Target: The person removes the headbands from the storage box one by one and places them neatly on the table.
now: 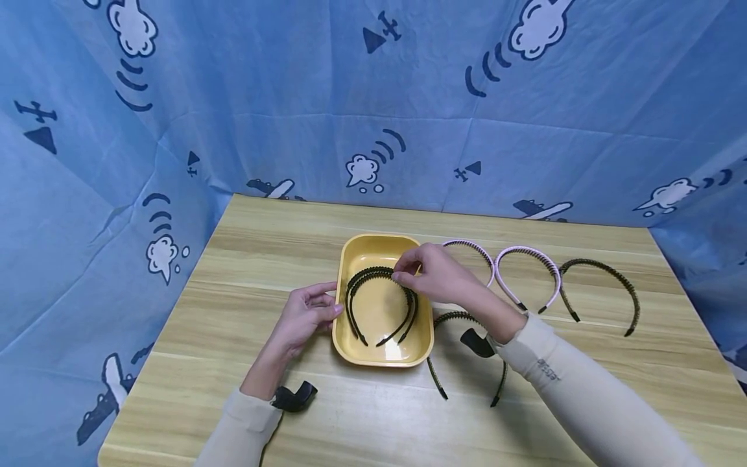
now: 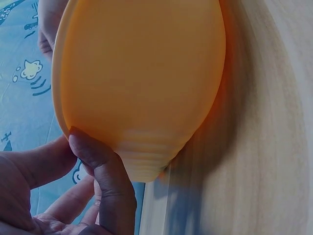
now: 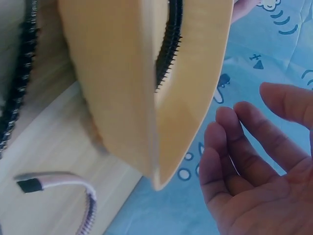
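A yellow plastic tray (image 1: 382,363) stands on the table, with two dark toothed headbands (image 1: 376,270) lying nested inside it. At the tray's left side, my left hand (image 1: 300,319) pinches the rim between thumb and finger, as the left wrist view shows. Over the tray's right side hovers my right hand (image 1: 436,275), close to the top of the headbands. In the right wrist view its fingers (image 3: 244,156) are loosely bent, the thumb stands apart, and nothing is between them. Part of a dark headband (image 3: 171,44) shows inside the tray there.
Right of the tray lie two pink headbands (image 1: 528,250) and a dark brown one (image 1: 613,269). Another dark headband (image 1: 458,316) lies partly beneath my right forearm. Blue patterned cloth (image 1: 403,78) hangs behind the wooden table (image 1: 262,240).
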The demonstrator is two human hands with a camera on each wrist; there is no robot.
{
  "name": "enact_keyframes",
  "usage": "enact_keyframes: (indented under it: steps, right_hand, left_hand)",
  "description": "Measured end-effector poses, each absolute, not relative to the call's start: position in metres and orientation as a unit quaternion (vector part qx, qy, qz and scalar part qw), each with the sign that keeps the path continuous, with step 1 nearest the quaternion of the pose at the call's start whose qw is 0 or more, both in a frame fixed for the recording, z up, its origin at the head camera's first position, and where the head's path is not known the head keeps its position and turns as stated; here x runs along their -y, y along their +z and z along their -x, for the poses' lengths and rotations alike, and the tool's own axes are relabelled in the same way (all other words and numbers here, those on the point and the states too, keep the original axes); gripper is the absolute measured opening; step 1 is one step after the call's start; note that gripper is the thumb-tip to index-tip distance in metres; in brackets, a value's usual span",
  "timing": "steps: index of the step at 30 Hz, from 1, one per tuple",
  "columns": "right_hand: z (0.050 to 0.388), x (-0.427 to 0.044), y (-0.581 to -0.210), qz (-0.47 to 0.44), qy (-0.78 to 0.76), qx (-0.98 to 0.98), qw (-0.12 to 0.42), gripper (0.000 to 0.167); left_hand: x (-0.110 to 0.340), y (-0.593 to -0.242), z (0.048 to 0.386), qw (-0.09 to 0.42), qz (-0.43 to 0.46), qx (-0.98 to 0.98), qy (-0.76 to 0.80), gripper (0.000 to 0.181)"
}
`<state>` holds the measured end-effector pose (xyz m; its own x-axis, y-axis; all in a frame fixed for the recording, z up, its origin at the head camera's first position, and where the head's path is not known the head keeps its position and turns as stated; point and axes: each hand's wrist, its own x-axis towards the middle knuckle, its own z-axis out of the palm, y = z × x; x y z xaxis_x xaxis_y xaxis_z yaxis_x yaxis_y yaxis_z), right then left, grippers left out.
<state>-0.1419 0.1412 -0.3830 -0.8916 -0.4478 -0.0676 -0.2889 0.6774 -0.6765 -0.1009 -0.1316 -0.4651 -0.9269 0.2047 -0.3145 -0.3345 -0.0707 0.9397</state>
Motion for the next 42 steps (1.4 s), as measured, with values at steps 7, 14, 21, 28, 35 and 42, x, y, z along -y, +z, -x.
enact_keyframes:
  steps: [7,14,21,28,35,42]
  right_hand:
    - [0.145,-0.125,-0.380,0.222,-0.348,-0.903,0.116,0.014]
    - [0.148,-0.111,-0.378,0.226,-0.348,-0.903,0.113,0.014]
    - [0.153,-0.100,-0.380,0.223,-0.358,-0.900,0.110,0.013]
    - [0.158,-0.090,-0.388,0.221,-0.360,-0.902,0.089,0.014]
    - [0.164,-0.081,-0.397,0.227,-0.359,-0.901,0.088,0.013]
    - [0.169,-0.076,-0.408,0.230,-0.367,-0.896,0.092,0.011]
  left_hand:
    - [0.133,-0.465,0.102,0.184,0.054,-0.652,0.733,0.059]
    - [0.136,-0.465,0.101,0.185,0.052,-0.650,0.735,0.059]
    - [0.136,-0.466,0.102,0.186,0.050,-0.647,0.737,0.058]
    - [0.135,-0.466,0.102,0.192,0.048,-0.643,0.739,0.059]
    - [0.133,-0.466,0.103,0.193,0.040,-0.643,0.740,0.058]
    - [0.132,-0.464,0.103,0.193,0.050,-0.646,0.737,0.059]
